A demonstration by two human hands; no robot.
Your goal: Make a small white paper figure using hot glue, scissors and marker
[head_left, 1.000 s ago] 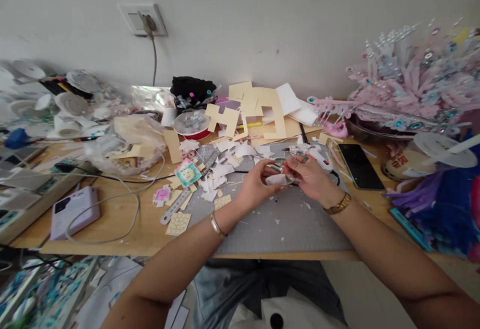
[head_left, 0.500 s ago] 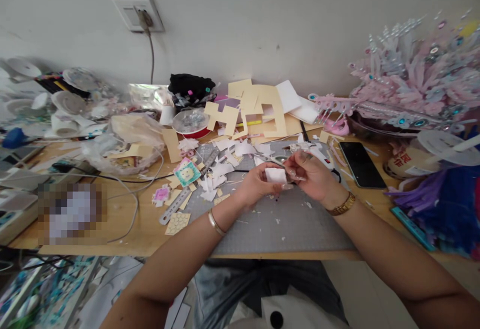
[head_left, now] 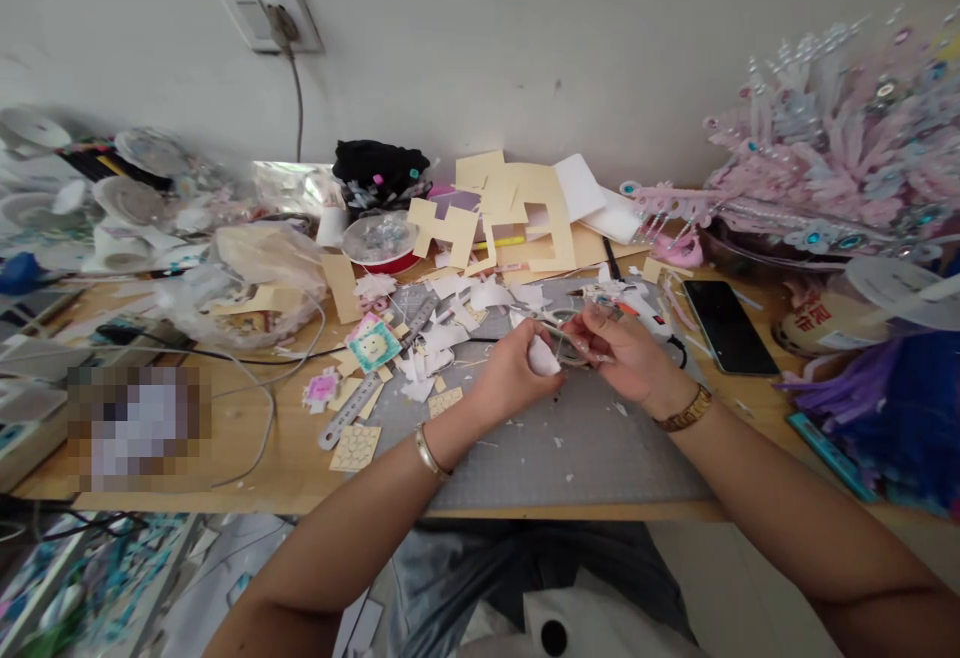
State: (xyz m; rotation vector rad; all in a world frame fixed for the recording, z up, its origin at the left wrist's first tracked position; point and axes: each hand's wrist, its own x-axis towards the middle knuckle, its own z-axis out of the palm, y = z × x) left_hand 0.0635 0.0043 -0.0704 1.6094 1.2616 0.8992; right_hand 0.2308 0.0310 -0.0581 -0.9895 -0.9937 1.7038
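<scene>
Left of grey mat [head_left: 585,463]: cream patterned card [head_left: 355,448]. Above mat: left hand [head_left: 510,373] grasping white piece [head_left: 543,356]; right hand [head_left: 619,350], just beside, fingers pinched on looped grey item [head_left: 568,346], partly hidden. Right of mat: phone [head_left: 729,328]. Beyond mat: cut cream sheets [head_left: 517,196].

Wall socket [head_left: 244,20], far left: mounted on the wall, with a plug [head_left: 282,28] inserted and a grey cable [head_left: 298,108] hung below. Black cloth bundle [head_left: 381,166]: set at the far side, behind a red-sided dish [head_left: 394,265] filled with clear bits. Translucent plastic bag [head_left: 274,248]: placed left of the dish. Black-screened phone [head_left: 729,328]: laid flat, right. Lidded drink cup [head_left: 817,323], marked with red characters: placed beyond the phone to the right. Pink jewelled ornaments [head_left: 817,148]: heaped in a bowl [head_left: 750,253], far right. Purple and blue strands [head_left: 877,398]: piled at near right, beside a teal case [head_left: 829,453].
</scene>
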